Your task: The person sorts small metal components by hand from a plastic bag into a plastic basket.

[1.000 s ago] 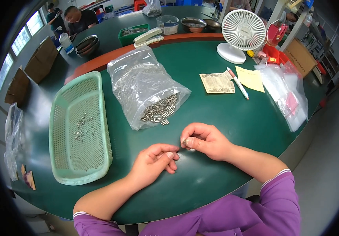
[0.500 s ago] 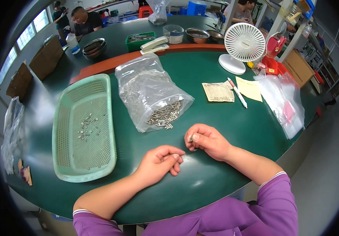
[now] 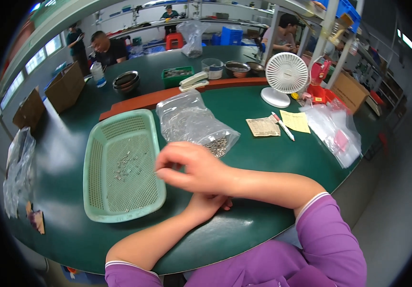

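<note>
The green basket (image 3: 136, 192) runs lengthwise toward the bench's (image 3: 263, 210) near edge, left of the right hand (image 3: 191, 166) — nearer, curled by its rim — and the left hand (image 3: 205, 205), half-hidden beneath; either's grasp I can't tell.

On the table (image 3: 263, 153), the basket (image 3: 124, 217) lies left of the bag (image 3: 187, 119) and the pen (image 3: 284, 127) right, before the fan (image 3: 286, 72).
</note>
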Tool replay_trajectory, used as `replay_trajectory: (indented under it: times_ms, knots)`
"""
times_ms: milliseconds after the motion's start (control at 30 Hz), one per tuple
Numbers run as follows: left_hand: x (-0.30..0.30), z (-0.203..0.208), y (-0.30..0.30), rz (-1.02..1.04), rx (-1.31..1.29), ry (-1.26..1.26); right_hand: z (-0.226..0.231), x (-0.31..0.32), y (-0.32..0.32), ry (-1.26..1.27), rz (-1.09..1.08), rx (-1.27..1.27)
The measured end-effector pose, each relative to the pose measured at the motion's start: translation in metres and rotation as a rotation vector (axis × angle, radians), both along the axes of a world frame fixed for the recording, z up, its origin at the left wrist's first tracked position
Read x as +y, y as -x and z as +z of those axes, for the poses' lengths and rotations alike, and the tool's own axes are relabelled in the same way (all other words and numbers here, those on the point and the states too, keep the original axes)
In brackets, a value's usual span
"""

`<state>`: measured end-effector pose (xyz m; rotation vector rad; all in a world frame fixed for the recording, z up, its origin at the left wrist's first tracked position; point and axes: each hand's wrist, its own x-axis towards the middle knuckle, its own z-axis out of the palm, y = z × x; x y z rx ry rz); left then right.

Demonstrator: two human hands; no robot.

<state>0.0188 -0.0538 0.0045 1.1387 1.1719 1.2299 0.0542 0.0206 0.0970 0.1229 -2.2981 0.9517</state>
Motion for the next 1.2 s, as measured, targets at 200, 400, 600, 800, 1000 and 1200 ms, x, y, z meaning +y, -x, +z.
replay_trajectory:
  times_ms: [200,400,600,800,1000,1200]
  knots:
    - [-0.001,-0.005,-0.004,-0.03,0.037,-0.03,-0.008,-0.005,0.007,-0.174,-0.051,0.091]
    - [-0.001,-0.009,-0.004,-0.039,-0.088,0.036,-0.032,0.033,-0.079,-0.313,-0.354,-0.041]
    - [0.004,-0.001,-0.001,-0.043,-0.158,0.057,-0.04,0.081,-0.117,-0.138,-0.653,-0.391]
    - [0.004,0.0,0.001,-0.023,-0.216,0.091,-0.067,0.083,-0.091,-0.27,-0.585,-0.419]
    - [0.0,0.0,0.0,-0.037,-0.193,0.13,-0.077,0.089,-0.082,-0.3,-0.546,-0.342]
    - [0.001,0.002,0.001,-0.043,-0.211,0.14,-0.085,0.098,-0.085,-0.259,-0.546,-0.296]
